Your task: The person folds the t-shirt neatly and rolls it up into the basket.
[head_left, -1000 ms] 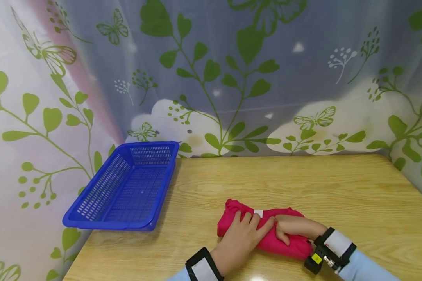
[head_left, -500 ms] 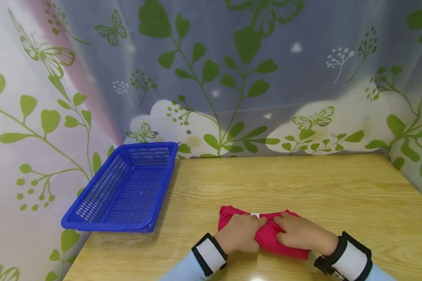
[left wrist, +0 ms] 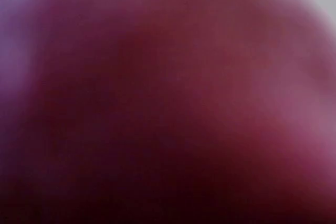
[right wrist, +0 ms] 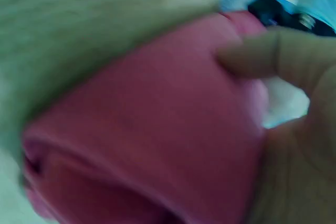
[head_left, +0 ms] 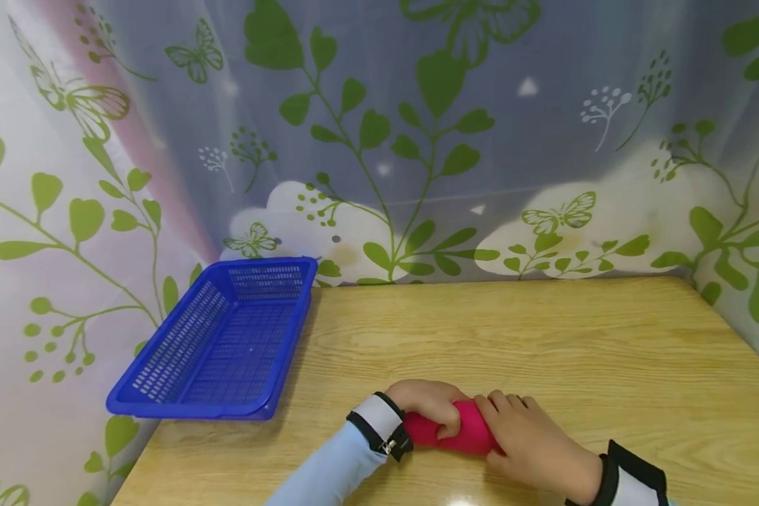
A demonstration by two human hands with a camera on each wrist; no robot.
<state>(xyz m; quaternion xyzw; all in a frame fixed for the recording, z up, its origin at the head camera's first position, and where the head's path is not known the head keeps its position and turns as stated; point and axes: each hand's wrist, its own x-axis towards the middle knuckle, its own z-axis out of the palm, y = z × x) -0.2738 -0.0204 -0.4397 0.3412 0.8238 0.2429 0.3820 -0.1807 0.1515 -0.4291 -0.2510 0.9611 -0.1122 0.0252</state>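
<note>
A bright pink garment (head_left: 471,430), now a compact folded bundle, lies at the front of the table between both hands. My left hand (head_left: 426,402) grips its left part, thumb bent down over the near side. Over the right end, my right hand (head_left: 526,439) has its fingers across the far side and its thumb on the near side. In the right wrist view the cloth (right wrist: 157,108) shows folded layers at one end, with the thumb (right wrist: 252,59) pressing on it. Blurred dark pink fills the left wrist view. Much of the bundle is hidden under the hands.
A blue plastic basket (head_left: 211,410) with slotted sides stands at the left of the wooden table (head_left: 512,330), overhanging its left edge. A curtain (head_left: 379,140) printed with leaves and butterflies hangs behind the table and along the left.
The pink garment has gone from a wide flat roll to a shorter bundle, its white label out of sight. The left hand turned over its left end; the right hand came round the right end.
</note>
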